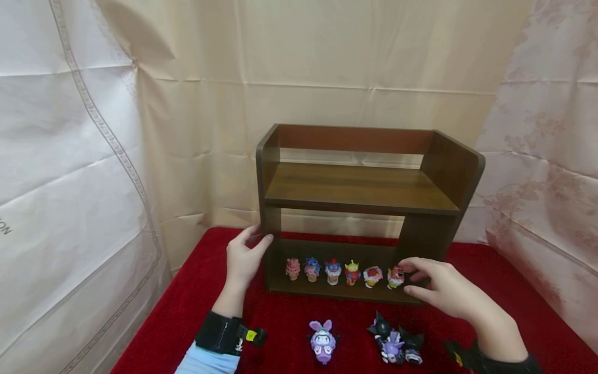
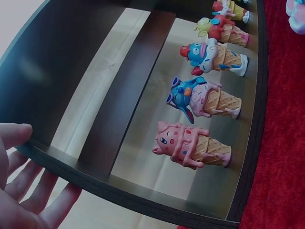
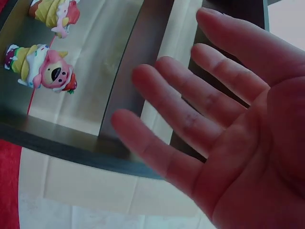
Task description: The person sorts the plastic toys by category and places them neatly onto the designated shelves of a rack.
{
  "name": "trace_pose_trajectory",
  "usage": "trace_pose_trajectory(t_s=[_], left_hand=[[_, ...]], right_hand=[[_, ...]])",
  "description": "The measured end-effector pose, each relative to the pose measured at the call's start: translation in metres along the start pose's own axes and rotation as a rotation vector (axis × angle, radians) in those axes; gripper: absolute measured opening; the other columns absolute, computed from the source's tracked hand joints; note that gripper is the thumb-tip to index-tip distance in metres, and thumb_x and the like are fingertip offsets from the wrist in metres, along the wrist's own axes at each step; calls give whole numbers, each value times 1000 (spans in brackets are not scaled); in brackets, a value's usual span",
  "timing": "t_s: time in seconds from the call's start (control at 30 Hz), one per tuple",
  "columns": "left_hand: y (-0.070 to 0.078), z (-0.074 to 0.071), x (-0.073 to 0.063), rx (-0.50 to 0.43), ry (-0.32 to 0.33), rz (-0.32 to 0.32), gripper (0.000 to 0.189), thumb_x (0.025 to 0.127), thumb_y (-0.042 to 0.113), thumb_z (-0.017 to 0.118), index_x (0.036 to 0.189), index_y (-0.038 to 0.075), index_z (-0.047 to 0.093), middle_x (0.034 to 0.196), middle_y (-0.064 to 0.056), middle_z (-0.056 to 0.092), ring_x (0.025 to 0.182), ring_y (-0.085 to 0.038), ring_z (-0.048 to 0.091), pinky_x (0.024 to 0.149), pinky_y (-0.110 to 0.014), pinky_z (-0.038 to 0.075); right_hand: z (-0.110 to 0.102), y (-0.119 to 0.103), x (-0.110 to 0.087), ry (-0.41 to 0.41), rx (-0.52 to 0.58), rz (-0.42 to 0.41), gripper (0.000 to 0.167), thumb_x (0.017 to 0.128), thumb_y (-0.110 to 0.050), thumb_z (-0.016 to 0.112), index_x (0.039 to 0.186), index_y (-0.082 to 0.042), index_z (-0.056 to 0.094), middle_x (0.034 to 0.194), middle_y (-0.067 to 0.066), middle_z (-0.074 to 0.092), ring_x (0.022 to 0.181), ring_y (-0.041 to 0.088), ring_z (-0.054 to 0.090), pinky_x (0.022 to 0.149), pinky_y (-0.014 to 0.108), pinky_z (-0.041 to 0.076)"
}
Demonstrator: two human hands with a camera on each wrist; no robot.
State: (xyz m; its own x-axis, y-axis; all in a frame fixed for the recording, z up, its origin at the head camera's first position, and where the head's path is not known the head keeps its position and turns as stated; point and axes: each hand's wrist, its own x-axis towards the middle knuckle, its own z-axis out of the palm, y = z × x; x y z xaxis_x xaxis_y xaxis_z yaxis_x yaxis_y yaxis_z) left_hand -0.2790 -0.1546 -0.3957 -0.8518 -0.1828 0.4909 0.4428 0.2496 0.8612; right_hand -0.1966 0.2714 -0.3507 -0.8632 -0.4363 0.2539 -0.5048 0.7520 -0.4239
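Note:
My left hand (image 1: 244,259) is at the left side panel of a brown wooden shelf (image 1: 362,184), its thumb at the front edge and its fingers along the outside. In the left wrist view those fingers (image 2: 47,195) are spread and partly hidden behind the panel. My right hand (image 1: 441,285) is beside the pink bear ice-cream figurine (image 1: 395,278) at the right end of a row on the lower board. In the right wrist view its palm is bare and the bear figurine (image 3: 50,69) stands apart from the fingers (image 3: 167,102).
Along the lower board stand several more cone figurines, among them a pink one (image 1: 292,269) and a blue one (image 1: 312,269). On the red cloth (image 1: 280,332) in front lie a purple bunny-eared figurine (image 1: 323,341) and a cluster of black and purple figurines (image 1: 392,347). Beige curtain (image 1: 327,57) hangs behind.

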Motion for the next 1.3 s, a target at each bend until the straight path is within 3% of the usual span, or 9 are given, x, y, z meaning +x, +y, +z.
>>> trace_pose_trajectory(t_s=[0.23, 0.43, 0.6, 0.73, 0.9, 1.13, 1.3], left_hand=[[1, 0, 0, -3, 5, 3, 36, 92, 15, 77, 127, 5, 72, 121, -10, 72, 109, -28, 68, 83, -47, 59], [0, 2, 0, 8, 6, 12, 37, 92, 15, 77, 127, 4, 71, 120, -11, 72, 110, -35, 67, 81, -40, 59], [1, 2, -1, 15, 4, 15, 36, 92, 15, 77, 126, 5, 72, 120, -11, 72, 109, -32, 68, 81, -40, 59], [1, 1, -1, 20, 11, 21, 34, 92, 16, 77, 125, 6, 73, 118, -10, 73, 107, -28, 69, 80, -41, 60], [2, 0, 1, 23, 13, 25, 34, 92, 15, 77, 124, 6, 73, 118, -11, 73, 106, -30, 69, 78, -32, 58], [3, 0, 0, 26, 9, 10, 33, 93, 17, 77, 125, 7, 73, 119, -10, 73, 108, -30, 69, 79, -33, 58], [2, 0, -1, 27, 8, 10, 35, 92, 17, 77, 125, 7, 73, 119, -11, 72, 110, -34, 68, 80, -37, 58]], right_hand=[[2, 11, -10, -96, 64, 106, 48, 87, -25, 81, 128, -6, 63, 116, 6, 68, 95, 23, 71, 78, 39, 59], [7, 18, -17, -169, 105, 106, 49, 88, -28, 81, 128, -8, 61, 115, 5, 66, 96, 25, 70, 75, 33, 58], [11, 21, -19, -234, 151, 126, 53, 87, -26, 82, 131, -6, 59, 116, 9, 66, 96, 29, 69, 75, 33, 58], [13, 24, -18, -287, 202, 202, 56, 85, -23, 83, 131, -2, 58, 115, 12, 66, 95, 28, 69, 75, 33, 58], [18, 29, -14, -326, 217, 275, 48, 84, -18, 84, 123, 0, 63, 110, 11, 67, 93, 27, 67, 75, 38, 58], [32, 33, -15, -377, 251, 431, 43, 80, -15, 86, 118, -6, 66, 102, 10, 66, 82, 26, 65, 48, 45, 56], [39, 31, -14, -414, 252, 521, 40, 80, -14, 87, 114, -7, 68, 94, 8, 64, 69, 26, 67, 55, 45, 59]])
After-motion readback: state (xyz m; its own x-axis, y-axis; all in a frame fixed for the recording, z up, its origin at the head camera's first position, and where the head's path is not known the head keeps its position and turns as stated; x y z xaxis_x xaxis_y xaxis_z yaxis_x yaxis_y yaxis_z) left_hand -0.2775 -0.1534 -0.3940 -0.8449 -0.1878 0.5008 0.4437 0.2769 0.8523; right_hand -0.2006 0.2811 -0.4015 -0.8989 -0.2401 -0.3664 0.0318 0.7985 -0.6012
